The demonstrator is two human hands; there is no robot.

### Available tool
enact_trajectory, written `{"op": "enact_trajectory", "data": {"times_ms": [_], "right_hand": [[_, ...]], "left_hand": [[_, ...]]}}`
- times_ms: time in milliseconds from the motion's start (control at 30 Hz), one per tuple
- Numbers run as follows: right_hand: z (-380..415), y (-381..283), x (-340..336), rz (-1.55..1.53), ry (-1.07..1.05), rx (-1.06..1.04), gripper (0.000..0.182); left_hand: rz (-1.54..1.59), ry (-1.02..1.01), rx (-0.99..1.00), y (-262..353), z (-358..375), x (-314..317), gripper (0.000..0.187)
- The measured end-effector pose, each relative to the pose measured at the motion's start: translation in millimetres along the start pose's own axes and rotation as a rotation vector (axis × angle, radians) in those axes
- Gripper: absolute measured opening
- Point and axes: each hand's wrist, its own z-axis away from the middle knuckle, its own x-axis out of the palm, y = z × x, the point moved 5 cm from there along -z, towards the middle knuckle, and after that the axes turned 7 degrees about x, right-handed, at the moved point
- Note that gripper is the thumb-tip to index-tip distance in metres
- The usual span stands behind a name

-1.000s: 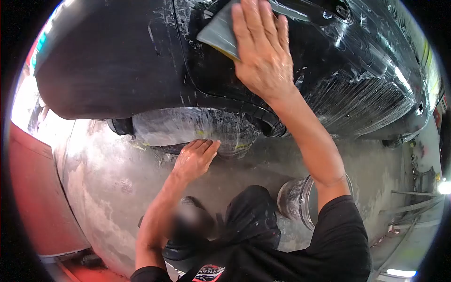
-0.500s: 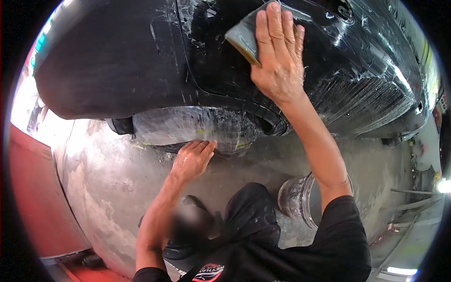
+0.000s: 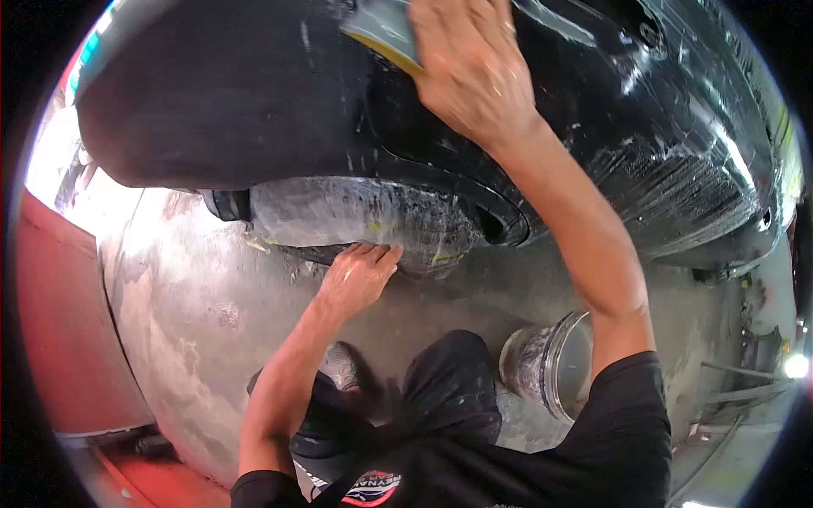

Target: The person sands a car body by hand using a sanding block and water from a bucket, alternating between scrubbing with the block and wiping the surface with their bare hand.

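My right hand (image 3: 474, 76) presses a grey sanding pad (image 3: 383, 32) with a yellow edge against the wet, black car body panel (image 3: 229, 93). Its fingers run up past the top of the view. Lower down, my left hand (image 3: 360, 275) rests with bent fingers on the lower edge of the scuffed grey lower section (image 3: 339, 212), and its fingertips lie close together. No object shows in this hand. Whitish streaks of residue cover parts of the black surface near my right forearm.
A stained bucket (image 3: 542, 364) stands on the concrete floor (image 3: 186, 313) right of my knees. A red panel (image 3: 68, 322) is at the left. Metal bars (image 3: 745, 372) lie at the right. My shoe (image 3: 340, 366) shows below my left hand.
My right hand and the pad have moved left and upward over the panel. My left hand stays at the lower edge, slightly shifted in view.
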Motion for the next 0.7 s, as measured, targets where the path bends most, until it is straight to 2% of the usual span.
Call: {"op": "enact_trajectory", "data": {"times_ms": [167,267,333,433,533,600,633,700], "right_hand": [[6.0,18.2,-7.0,-0.068,0.057,-0.15,0.057],[69.5,64.2,-10.8,-0.009,0.054,-0.239,0.065],[128.4,90.1,-27.0,0.174,-0.179,-0.082,0.067],[161.5,84.2,-17.8,0.104,-0.113,0.076,0.065],[101.3,32.2,-1.4,0.027,-0.108,0.002,0.062],[73.5,2.6,8.4,0.014,-0.141,-0.076,0.078],[67.7,-7.8,8.3,-0.073,-0.073,-0.044,0.075],[83.1,0.6,5.3,-0.005,-0.155,-0.058,0.065]], "left_hand": [[0.007,0.007,0.066,14.8,-4.6,8.8,0.032],[-0.019,0.043,0.07,8.2,4.6,3.7,0.031],[-0.013,0.066,0.021,1.6,17.6,-1.0,0.032],[0.015,0.042,-0.037,-8.9,23.1,-6.1,0.034],[0.033,-0.013,-0.034,-4.1,9.8,-4.5,0.033],[0.007,-0.008,0.008,4.7,-0.1,5.9,0.031],[0.015,-0.016,0.025,9.5,-5.6,7.9,0.03],[0.019,-0.027,0.057,14.0,-9.6,12.4,0.03]]}}
